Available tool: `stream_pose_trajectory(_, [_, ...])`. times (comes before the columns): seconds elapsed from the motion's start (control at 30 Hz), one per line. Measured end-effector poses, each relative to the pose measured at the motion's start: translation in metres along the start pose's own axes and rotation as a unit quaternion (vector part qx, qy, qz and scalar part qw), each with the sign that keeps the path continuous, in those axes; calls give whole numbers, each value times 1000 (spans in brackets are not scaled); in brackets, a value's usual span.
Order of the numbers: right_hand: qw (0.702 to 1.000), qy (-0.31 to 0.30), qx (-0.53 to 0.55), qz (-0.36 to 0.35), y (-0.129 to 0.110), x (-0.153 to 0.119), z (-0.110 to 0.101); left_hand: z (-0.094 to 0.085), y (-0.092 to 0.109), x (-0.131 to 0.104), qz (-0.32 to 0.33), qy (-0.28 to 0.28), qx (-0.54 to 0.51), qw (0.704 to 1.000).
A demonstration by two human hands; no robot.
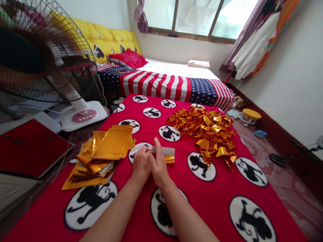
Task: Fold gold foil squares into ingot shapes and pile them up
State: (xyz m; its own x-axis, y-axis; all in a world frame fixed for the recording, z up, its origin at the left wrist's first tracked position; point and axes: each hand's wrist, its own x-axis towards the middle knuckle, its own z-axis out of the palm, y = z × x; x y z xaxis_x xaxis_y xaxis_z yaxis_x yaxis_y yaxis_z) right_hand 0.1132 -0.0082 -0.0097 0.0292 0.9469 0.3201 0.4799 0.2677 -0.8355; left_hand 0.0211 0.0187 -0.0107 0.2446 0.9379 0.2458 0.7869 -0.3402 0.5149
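A partly folded sheet of gold foil paper lies on the red cloth in front of me, its grey-white side showing along the far edge. My left hand closes over the left part of this sheet with bent fingers. Against it, thumb side touching, my right hand grips the sheet's middle, fingers held together and pointing forward. Both hands cover much of the paper, so the fingertips beneath are hidden. Left of them sits an uneven stack of flat gold foil sheets. Farther right spreads a heap of folded, crinkled gold foil pieces.
The red cloth with monkey prints covers the surface under my hands. A running fan stands at the left, near a red panel. Beyond is a bed with a flag-patterned cover. A yellow stool is at the right.
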Motion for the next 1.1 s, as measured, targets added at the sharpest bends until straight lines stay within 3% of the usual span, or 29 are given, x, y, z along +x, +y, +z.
stream_pose_trajectory(0.17, [1000,-5,-21,6,13,-4,-4,-2,4,-1,-10,5,0,1000])
stream_pose_trajectory(0.57, [983,-115,-142,-1,21,-14,-34,-2,4,0,-14,23,-35,999])
stream_pose_trajectory(0.87, [929,-203,-308,-36,24,-25,-62,0,0,-7,-5,61,-18,998])
stream_pose_trajectory(1.1, [912,-195,-358,-35,27,-33,-78,-5,-12,-9,-16,68,4,998])
